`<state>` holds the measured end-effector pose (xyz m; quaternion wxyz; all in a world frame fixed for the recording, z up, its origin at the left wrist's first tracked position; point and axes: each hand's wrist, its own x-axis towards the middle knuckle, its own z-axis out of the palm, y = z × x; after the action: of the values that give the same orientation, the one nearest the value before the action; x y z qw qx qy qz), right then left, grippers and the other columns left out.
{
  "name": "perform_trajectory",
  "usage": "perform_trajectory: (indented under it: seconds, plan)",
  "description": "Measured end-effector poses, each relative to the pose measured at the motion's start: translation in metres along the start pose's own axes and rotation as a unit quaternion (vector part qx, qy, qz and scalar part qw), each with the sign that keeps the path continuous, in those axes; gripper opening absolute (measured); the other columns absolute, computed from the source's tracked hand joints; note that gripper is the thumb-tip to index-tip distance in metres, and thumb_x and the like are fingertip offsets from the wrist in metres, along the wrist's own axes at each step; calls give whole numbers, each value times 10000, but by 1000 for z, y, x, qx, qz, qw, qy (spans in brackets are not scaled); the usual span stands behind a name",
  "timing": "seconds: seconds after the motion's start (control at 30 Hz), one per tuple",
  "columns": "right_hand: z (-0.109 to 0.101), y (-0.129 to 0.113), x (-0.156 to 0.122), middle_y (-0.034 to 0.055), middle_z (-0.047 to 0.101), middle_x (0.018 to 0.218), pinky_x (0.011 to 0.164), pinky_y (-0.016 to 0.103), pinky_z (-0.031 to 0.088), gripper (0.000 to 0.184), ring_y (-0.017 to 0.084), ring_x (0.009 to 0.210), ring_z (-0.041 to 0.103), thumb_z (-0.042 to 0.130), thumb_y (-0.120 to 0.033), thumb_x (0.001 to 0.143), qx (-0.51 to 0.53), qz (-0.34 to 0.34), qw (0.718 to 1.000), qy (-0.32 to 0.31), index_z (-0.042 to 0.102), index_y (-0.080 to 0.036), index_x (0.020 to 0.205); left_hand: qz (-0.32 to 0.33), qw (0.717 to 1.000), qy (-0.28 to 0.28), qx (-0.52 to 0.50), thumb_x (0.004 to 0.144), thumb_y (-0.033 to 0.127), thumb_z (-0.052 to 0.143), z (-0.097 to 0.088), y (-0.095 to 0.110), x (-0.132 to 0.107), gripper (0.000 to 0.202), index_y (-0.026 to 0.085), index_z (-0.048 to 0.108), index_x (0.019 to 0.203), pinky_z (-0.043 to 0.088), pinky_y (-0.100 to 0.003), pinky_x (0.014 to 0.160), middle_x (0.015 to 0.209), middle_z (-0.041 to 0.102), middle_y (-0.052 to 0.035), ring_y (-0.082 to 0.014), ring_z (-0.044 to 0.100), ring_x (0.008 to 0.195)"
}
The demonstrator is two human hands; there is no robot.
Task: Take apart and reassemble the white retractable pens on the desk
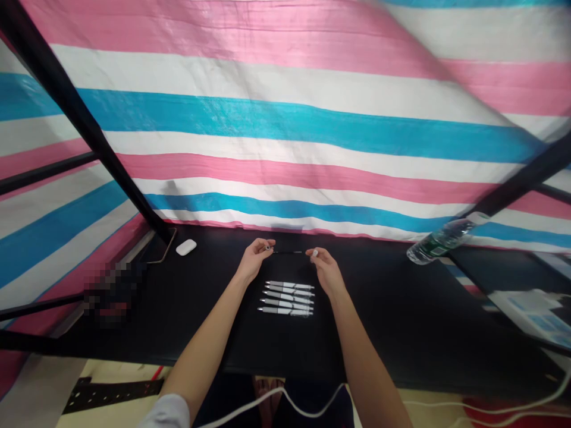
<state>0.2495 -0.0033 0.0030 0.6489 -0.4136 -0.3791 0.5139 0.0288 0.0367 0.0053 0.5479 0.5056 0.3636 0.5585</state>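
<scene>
My left hand [256, 257] is closed in a pinch, with its fingertips on one end of a thin dark stick [288, 252] that looks like a pen refill. The stick points right, toward my right hand [326, 267], and stops short of its fingers. The fingers of my right hand are pinched together too; a small white spot shows there, too small to name. Below both hands, several white-and-grey pens [289, 295] lie in a neat stack of rows, tips to the left.
A white rounded case [186, 246] lies left on the black table [379, 333]. A clear bottle [439, 241] leans at the right. A phone-like object [163, 246] stands by the left frame pole. White cable [267, 397] hangs before the table. Striped sheeting [285, 137] closes the back.
</scene>
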Motion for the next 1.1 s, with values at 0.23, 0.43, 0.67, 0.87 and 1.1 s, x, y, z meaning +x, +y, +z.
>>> perform_trajectory:
  seconds: [0.23, 0.43, 0.67, 0.87, 1.1]
  plan:
    - [5, -1, -4, 25, 708, 906, 867, 346, 449, 207, 199, 951, 625, 757, -281, 628, -37, -18, 999, -23, 679, -225, 811, 0, 1000, 19, -5, 645, 298, 751, 2, 3, -1, 268, 172, 547, 765, 455, -375, 899, 945, 685, -59, -197, 631, 957]
    - [9, -2, -5, 3, 661, 793, 590, 263, 428, 360, 118, 638, 542, 683, -363, 725, -63, -16, 998, -26, 660, -209, 1050, -3, 988, 79, 136, 780, 434, 617, -6, 2, 1, 365, 152, 630, 1010, 471, -280, 632, 785, 682, -51, -157, 628, 656]
    - [1, 10, -3, 30, 658, 721, 587, 272, 424, 256, 157, 630, 563, 632, -387, 714, -239, -55, 967, 65, 563, -192, 865, 60, 871, 95, 478, 872, 286, 518, -20, 3, -2, 249, 187, 674, 1039, 448, -303, 763, 886, 716, -69, -210, 647, 824]
    - [-10, 15, -1, 58, 610, 769, 692, 314, 427, 191, 183, 683, 542, 510, -299, 769, -465, -147, 869, 79, 651, -175, 807, 35, 775, 58, 628, 864, 242, 525, -22, 4, -3, 208, 198, 694, 977, 415, -340, 777, 929, 678, -85, -253, 576, 910]
    - [-16, 19, -2, 97, 615, 838, 740, 341, 345, 189, 232, 815, 479, 533, -226, 792, -616, -130, 769, 106, 710, -176, 833, 25, 760, 47, 648, 843, 266, 560, -20, 4, -5, 251, 193, 667, 1058, 399, -360, 779, 1003, 635, -103, -278, 530, 960]
